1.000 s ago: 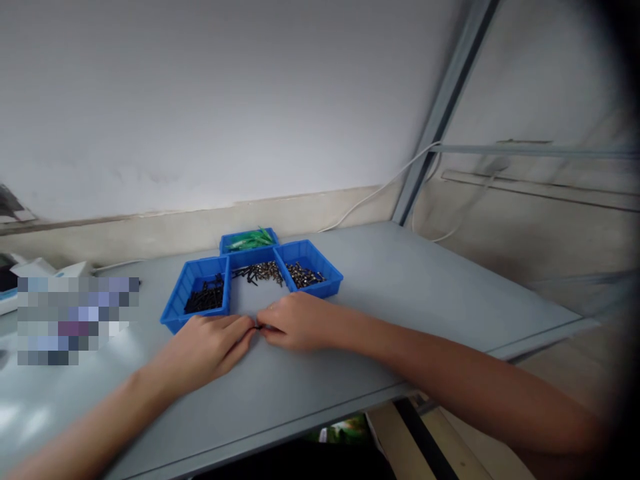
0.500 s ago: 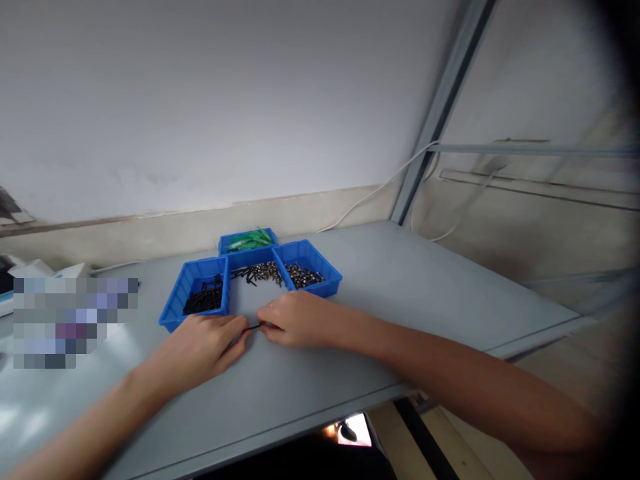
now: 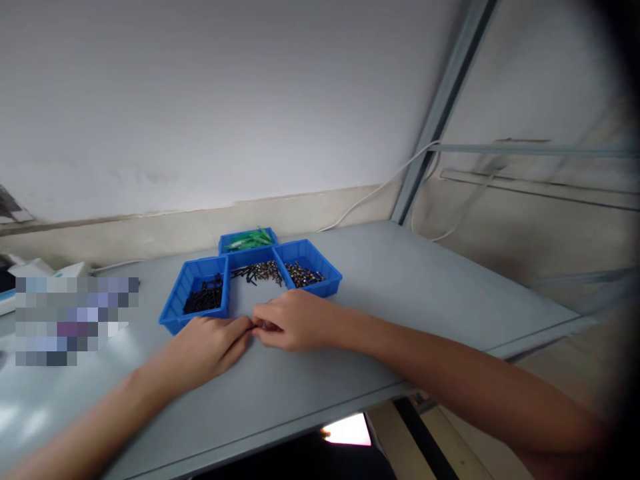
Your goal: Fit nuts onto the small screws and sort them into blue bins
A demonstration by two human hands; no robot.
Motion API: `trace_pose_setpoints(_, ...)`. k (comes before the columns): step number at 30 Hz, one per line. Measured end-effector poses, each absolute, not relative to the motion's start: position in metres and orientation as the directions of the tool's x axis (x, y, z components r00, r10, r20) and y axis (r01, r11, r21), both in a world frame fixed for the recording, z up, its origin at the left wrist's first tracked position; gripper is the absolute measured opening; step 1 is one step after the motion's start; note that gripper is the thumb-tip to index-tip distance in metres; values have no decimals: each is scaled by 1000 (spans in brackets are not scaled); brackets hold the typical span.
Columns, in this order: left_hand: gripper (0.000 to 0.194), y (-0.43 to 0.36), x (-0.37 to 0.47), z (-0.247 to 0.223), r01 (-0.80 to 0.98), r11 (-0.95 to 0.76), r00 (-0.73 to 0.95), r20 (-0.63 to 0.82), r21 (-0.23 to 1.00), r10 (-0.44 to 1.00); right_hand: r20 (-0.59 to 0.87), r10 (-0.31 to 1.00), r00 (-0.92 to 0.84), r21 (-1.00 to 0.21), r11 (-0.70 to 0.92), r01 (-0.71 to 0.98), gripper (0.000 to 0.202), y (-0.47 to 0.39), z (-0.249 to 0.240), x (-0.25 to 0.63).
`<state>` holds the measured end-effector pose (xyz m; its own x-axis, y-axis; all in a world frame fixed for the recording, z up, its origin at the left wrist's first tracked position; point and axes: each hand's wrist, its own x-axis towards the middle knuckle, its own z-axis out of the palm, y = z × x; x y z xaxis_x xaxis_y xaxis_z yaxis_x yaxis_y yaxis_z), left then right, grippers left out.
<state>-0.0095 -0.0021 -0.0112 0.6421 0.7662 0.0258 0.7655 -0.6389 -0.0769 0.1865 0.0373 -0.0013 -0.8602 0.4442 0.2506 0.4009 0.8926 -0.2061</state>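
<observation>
My left hand [image 3: 213, 343] and my right hand [image 3: 293, 321] meet fingertip to fingertip over the grey table. Both are closed in a pinch. A small dark piece shows between the fingertips, mostly hidden by them. Just beyond my left hand is a blue bin [image 3: 173, 300] with black pins [image 3: 204, 298]. Behind my right hand, another blue bin [image 3: 330, 288] holds small metallic parts [image 3: 304, 275]. Between these bins lies a loose pile of dark and metallic pieces [image 3: 265, 270]. A third blue bin [image 3: 250, 255] at the back contains green items [image 3: 250, 239].
The grey table [image 3: 400, 267] extends right to a metal frame post [image 3: 430, 133]. A white cable [image 3: 360, 202] runs along the wall. White boxes [image 3: 73, 272] and a blurred patch are at the left. Beneath the front edge a bright screen [image 3: 350, 430] shows.
My right hand's fingertips have moved left to meet those of my left hand. The thin black piece that showed between them is now mostly covered.
</observation>
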Motion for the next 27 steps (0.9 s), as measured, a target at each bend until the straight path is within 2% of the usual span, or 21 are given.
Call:
trace_pose_setpoints(10, 28, -1, -9, -10, 773, -629, 633, 19, -84, 774, 233, 461, -856, -147, 887, 438, 14, 39, -3, 188)
trace_pose_setpoints(20, 27, -2, -11, -12, 771, -635, 637, 93, -55, 765, 190, 473, -860, -49, 880, 473, 18, 43, -9, 189)
trace_pose_setpoints(27, 29, -4, -11, -10, 666, -745, 738, 186, -39, 649, 138, 431, -892, -103, 902, 420, 18, 42, -9, 186)
